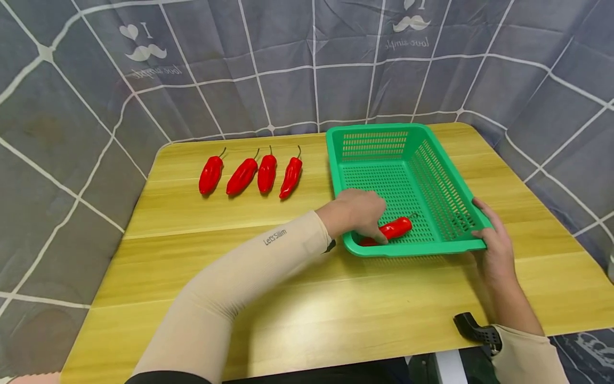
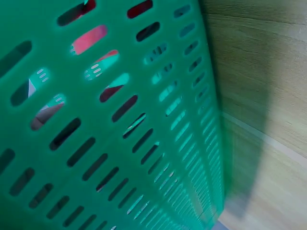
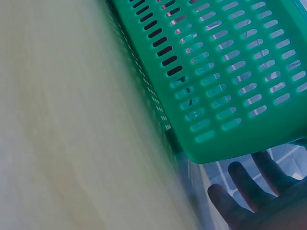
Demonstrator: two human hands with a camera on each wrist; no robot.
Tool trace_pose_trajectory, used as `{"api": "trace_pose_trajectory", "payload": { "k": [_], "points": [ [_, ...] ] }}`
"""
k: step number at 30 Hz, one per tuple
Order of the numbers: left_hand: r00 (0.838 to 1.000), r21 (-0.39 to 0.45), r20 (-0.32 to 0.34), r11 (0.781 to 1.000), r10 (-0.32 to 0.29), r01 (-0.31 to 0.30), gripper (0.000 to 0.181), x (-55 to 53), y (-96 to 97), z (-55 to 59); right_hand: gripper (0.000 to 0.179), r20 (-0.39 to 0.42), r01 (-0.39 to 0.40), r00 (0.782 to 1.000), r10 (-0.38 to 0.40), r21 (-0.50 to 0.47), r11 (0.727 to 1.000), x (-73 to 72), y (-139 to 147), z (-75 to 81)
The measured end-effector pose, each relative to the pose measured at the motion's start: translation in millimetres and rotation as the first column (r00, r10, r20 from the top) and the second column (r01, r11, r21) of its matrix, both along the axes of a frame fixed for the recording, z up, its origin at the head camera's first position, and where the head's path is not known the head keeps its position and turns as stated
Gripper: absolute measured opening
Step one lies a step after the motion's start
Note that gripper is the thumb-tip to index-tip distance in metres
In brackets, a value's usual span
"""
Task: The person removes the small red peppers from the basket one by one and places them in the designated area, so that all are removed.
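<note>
Inside the green plastic basket [image 1: 446, 248], my left hand [image 1: 357, 213] grips a red chili pepper [image 1: 397, 228] low in the near left corner. Its stem points to the right, and the thumb and fingers cover part of its body. My right hand [image 1: 496, 245] holds the basket's near right corner, with the thumb over the rim and the fingers along the outer side. In the right wrist view, several fingers [image 3: 244, 184] reach out beside the basket wall. Through the slots in the left wrist view, bits of red pepper [image 2: 91, 39] show.
Several red peppers [image 1: 211, 175] lie in a row on the wooden table [image 1: 192, 245], left of the basket, stems pointing away. A grey checked cloth [image 1: 288, 64] hangs behind and around the table. The table's front edge runs close to the person.
</note>
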State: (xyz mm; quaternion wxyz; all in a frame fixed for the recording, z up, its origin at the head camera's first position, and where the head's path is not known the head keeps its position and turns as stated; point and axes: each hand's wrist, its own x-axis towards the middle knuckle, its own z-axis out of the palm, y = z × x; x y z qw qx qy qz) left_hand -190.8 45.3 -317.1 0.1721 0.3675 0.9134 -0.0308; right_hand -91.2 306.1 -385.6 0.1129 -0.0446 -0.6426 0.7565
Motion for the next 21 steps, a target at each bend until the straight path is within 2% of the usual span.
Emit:
{"api": "trace_pose_trajectory", "payload": {
  "k": [4, 7, 14, 21],
  "points": [
    [1.000, -0.006, 0.003, 1.000, -0.021, 0.021, 0.052, 0.1, -0.7, -0.1, 0.065, 0.015, 0.008, 1.000, -0.009, 0.045, 0.999, 0.9, -0.4, 0.3],
    [0.999, -0.021, 0.003, 0.999, -0.039, 0.039, 0.051, 0.5, 0.0, 0.0, 0.065, 0.017, -0.007, 1.000, 0.007, 0.031, 1.000, 1.2, 0.5, 0.1],
    [0.997, -0.059, 0.003, 0.995, -0.078, 0.078, 0.047, 1.1, 1.7, -2.6, 0.064, 0.043, 0.025, 0.999, -0.031, 0.127, 0.992, 2.0, 1.8, -1.0],
    [0.996, -0.052, -0.006, 0.995, -0.090, 0.090, 0.040, 1.7, 2.1, -2.3, 0.065, 0.013, -0.005, 1.000, 0.004, 0.043, 0.999, 2.3, 0.2, -0.6]
  ]
}}
